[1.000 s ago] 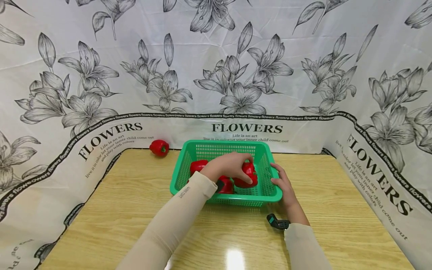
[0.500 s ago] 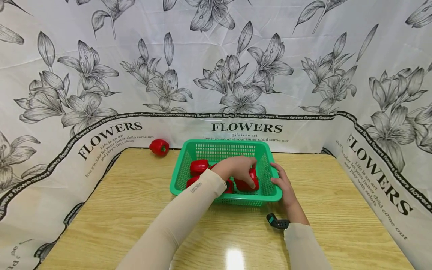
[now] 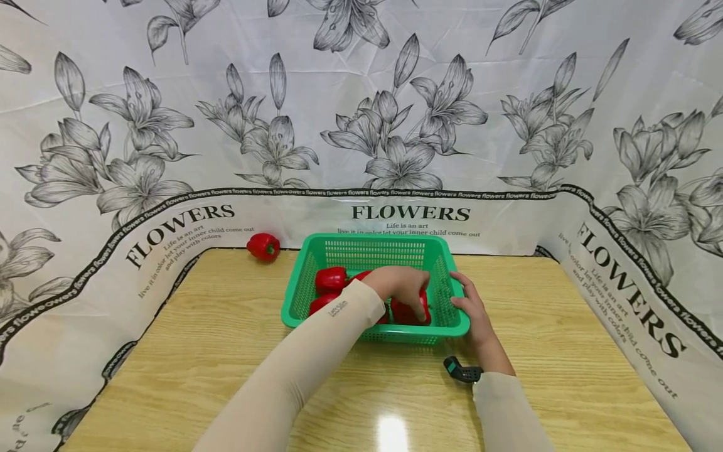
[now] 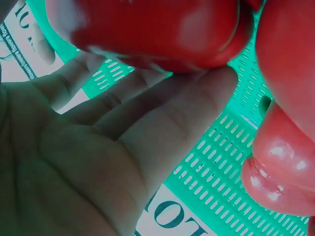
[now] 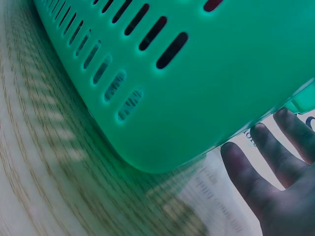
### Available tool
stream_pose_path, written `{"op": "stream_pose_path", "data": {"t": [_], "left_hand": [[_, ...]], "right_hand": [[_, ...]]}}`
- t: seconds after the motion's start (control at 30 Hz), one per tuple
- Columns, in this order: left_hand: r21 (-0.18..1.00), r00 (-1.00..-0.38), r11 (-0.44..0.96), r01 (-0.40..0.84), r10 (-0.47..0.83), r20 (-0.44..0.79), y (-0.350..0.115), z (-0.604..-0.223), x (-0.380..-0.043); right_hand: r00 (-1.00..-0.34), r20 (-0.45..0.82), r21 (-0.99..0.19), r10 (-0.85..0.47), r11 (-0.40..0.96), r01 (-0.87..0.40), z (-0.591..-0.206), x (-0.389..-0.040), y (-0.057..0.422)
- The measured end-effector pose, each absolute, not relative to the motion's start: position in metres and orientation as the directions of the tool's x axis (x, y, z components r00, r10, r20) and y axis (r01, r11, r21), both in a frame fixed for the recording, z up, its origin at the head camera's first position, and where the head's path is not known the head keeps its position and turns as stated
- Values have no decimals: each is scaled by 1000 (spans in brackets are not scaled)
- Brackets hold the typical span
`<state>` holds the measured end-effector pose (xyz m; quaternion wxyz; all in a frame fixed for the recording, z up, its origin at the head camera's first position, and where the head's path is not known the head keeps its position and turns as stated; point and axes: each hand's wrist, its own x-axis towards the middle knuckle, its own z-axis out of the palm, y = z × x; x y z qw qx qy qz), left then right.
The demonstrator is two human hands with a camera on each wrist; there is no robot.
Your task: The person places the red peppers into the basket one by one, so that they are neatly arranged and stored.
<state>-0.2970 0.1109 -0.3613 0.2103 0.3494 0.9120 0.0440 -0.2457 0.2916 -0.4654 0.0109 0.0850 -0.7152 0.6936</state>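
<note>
A green plastic basket (image 3: 373,238) with slotted walls stands on the table. My left hand (image 3: 403,285) reaches into its right part and holds a red bell pepper (image 3: 408,314). In the left wrist view, the fingers (image 4: 172,115) lie along the side of that pepper; the thumb is out of sight there. Farther left in the basket are more red bell peppers (image 3: 331,280), partly covered by the left forearm. At the basket's right end, my right hand (image 3: 477,314) grips the rim, and its fingers (image 5: 241,162) show along the outer wall in the right wrist view.
Another red bell pepper (image 3: 263,247) sits outside the basket at the table's back left, against the cloth. A white flower-printed cloth (image 3: 384,157) hangs behind and along both sides of the wooden table (image 3: 209,339). The right wrist wears a black device (image 3: 463,371).
My left hand has moved slightly lower into the basket with the bell pepper, uncovering more peppers on the left. My right hand stays at the rim.
</note>
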Motion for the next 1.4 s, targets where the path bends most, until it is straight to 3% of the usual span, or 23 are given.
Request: {"op": "stream_pose_path", "data": {"t": [0.57,1.4], "left_hand": [[187,-646,781,596,604,-467,121,-373,-301],[258,-654,788,559,611,-446,109,-366,-292]], "right_hand": [[-984,148,-987,-99,51,-153,-467,-248,290],[-983,124,-992,-137,-37,-120,-464,-243,290]]}}
